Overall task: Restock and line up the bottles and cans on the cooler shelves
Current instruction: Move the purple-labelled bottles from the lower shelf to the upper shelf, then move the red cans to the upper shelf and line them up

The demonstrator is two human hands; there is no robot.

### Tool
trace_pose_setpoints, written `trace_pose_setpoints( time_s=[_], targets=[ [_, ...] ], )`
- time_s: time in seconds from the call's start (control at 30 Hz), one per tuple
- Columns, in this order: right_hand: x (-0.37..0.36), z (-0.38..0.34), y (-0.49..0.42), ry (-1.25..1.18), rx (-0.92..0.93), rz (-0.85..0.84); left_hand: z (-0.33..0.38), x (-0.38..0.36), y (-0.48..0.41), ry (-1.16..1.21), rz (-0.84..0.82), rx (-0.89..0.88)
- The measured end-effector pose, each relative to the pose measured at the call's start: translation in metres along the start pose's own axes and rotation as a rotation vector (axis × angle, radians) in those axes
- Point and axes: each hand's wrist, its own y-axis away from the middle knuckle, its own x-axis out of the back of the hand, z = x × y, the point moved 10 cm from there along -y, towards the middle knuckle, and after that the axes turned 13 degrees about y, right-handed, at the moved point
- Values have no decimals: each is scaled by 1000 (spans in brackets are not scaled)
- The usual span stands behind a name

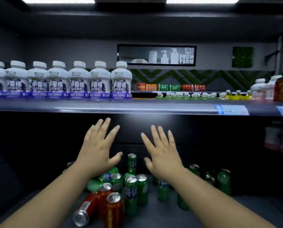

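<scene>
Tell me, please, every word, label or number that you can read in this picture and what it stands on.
"STRA IGHT FROM FARM": framed sign on the back wall.
"100%": purple labels of the white bottles on the upper shelf; the large characters above it seem to read "水果桶".
Green cans, red cans: lettering too blurred to read.
Price tags on the shelf edge: too blurred.
Distant packs: too small.

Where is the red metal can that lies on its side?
The red metal can lies on the lower shelf, left of centre in the head view, just left of the upright red cans.
</scene>
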Motion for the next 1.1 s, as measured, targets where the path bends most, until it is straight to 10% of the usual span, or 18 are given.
trace_pose_setpoints(
  time_s=[0.47, 1.1],
  targets=[
    [-65, 93, 233, -387, -178, -642, 166, -100, 124, 249, -550, 235],
    [-4, 178, 379, -475, -305, -597, 332, -76, 178, 338, -617, 207]
  ],
)
